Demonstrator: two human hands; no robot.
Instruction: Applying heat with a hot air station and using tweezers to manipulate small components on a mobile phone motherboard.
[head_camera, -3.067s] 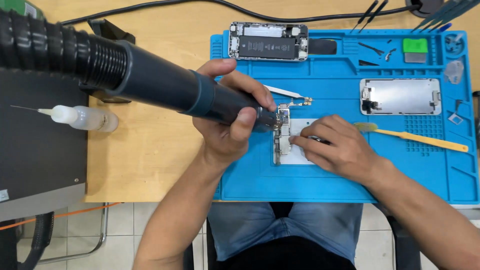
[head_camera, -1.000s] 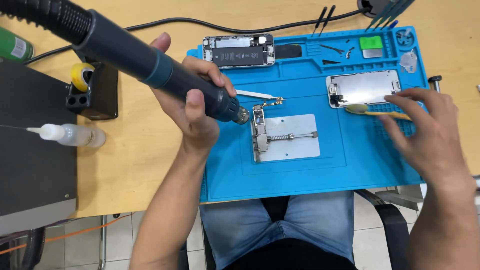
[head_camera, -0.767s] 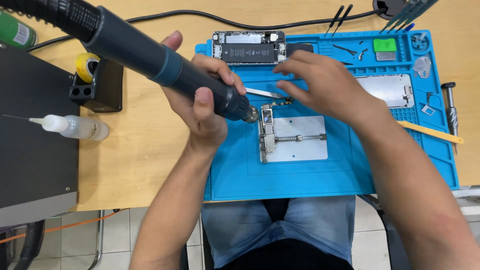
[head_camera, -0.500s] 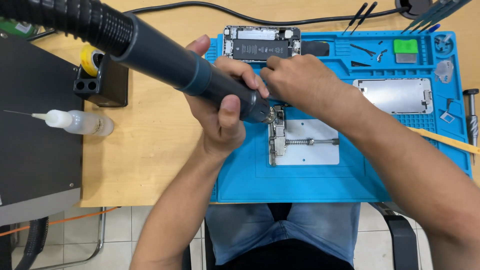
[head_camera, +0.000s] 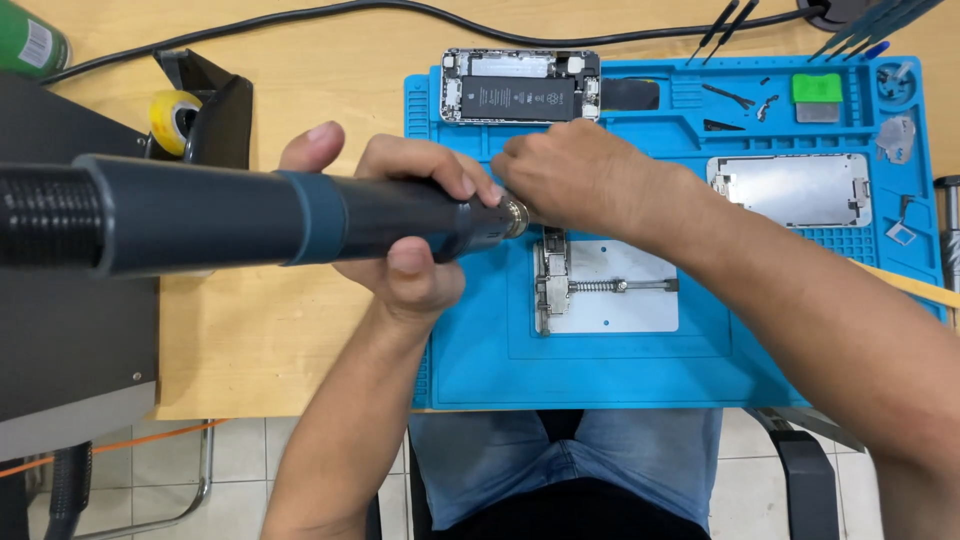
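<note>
The hot-air gun (head_camera: 300, 215) lies level just left of the metal clamp plate (head_camera: 610, 290) on the blue mat (head_camera: 600, 380), its nozzle above the plate's top left corner. The left hand (head_camera: 405, 250) wraps its barrel. The right hand (head_camera: 575, 180) is curled at the nozzle; whether it holds anything I cannot tell. Best to keep the barrel steady and fingers off the hot tip.

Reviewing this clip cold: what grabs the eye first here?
A big dark hot-air gun sweeps in from the left edge, gripped by the left hand, its metal nozzle meeting the right hand over the blue work mat. Just below them a small circuit board sits clamped in a silver holder. At the mat's top edge lies an opened phone with its black battery showing.
</note>
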